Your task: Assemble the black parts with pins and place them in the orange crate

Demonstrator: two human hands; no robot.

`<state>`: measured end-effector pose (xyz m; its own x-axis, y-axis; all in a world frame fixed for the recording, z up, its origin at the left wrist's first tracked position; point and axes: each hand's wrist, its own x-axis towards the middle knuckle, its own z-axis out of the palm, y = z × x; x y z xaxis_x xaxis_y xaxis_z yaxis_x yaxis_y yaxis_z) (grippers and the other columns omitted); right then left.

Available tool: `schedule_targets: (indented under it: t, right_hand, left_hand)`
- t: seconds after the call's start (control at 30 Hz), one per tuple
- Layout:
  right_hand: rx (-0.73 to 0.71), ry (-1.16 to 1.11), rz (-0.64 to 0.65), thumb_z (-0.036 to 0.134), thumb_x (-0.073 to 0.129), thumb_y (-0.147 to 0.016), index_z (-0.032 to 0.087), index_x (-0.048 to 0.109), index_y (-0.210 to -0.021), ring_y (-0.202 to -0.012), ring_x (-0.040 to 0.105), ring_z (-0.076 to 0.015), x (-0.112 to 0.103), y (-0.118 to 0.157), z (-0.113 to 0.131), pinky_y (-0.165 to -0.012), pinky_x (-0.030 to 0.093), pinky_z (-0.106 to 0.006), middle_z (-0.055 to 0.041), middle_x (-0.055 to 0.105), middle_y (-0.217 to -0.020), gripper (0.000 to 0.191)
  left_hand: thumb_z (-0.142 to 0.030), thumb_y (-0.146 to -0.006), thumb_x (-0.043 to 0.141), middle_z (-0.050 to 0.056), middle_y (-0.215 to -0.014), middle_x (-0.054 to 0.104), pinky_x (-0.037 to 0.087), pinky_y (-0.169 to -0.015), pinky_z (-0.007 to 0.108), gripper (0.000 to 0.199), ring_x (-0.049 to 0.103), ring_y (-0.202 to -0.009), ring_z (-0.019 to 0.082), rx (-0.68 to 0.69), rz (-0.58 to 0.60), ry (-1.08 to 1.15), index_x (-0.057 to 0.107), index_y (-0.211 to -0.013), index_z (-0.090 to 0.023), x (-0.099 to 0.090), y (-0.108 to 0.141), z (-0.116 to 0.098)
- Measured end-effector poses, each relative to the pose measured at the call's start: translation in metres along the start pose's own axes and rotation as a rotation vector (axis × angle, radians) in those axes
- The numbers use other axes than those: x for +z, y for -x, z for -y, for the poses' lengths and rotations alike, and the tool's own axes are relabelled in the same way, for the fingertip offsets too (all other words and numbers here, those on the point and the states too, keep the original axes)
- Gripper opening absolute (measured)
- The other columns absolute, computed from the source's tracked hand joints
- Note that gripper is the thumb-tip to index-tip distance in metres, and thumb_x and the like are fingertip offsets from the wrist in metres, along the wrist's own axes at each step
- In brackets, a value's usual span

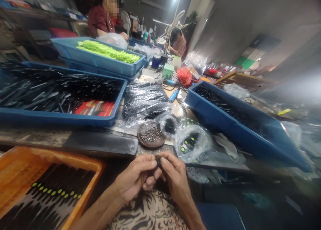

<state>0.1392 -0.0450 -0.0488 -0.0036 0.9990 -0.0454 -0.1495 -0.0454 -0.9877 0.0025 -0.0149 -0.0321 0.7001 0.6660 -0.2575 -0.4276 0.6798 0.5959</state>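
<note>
Nearly hiding a small dark piece [157, 161], left hand [132, 178] and right hand [174, 176] pinch it.

The person's left hand [134, 178] and right hand [175, 178] are bare, and so are both forearms [100, 211], which run out of the frame at the bottom edge. The fingers [168, 163] look lean, with short, plainly trimmed nails, and the knuckles stand out a little. At the lower middle of the head view shows a garment [147, 211] of pale cream cloth, printed all over with bold black brushy stripes, somewhere between tiger markings and leaves. Its weave and any seams are too blurred to tell.
</note>
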Motion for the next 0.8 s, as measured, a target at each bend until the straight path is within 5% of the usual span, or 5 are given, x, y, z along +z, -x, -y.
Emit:
schedule_targets:
  t: [0.33,0.8]
  right_hand:
    - [-0.003,-0.007,0.003,0.035,0.053,-0.086,0.017,0.065,-0.093,-0.052,0.039,-0.0069,0.0,-0.005,0.007,-0.048,0.034,-0.02,-0.0005,0.053,-0.07,0.024]
    - [-0.022,-0.059,-0.041,0.034,0.062,-0.078,0.016,0.065,-0.089,-0.049,0.037,-0.0056,-0.004,-0.011,0.0,-0.043,0.027,-0.019,0.0008,0.05,-0.072,0.021]
  left_hand:
    - [-0.017,-0.073,0.062,-0.001,-0.056,0.05,0.021,-0.037,0.013,0.01,0.038,-0.038,0.002,-0.101,-0.004,0.159,0.054,-0.076,-0.013,0.003,-0.004,-0.006]
    - [-0.019,-0.079,0.059,0.001,-0.059,0.05,0.022,-0.036,0.013,0.015,0.037,-0.04,0.001,0.061,-0.013,0.023,0.053,-0.068,-0.01,0.003,-0.011,0.0]
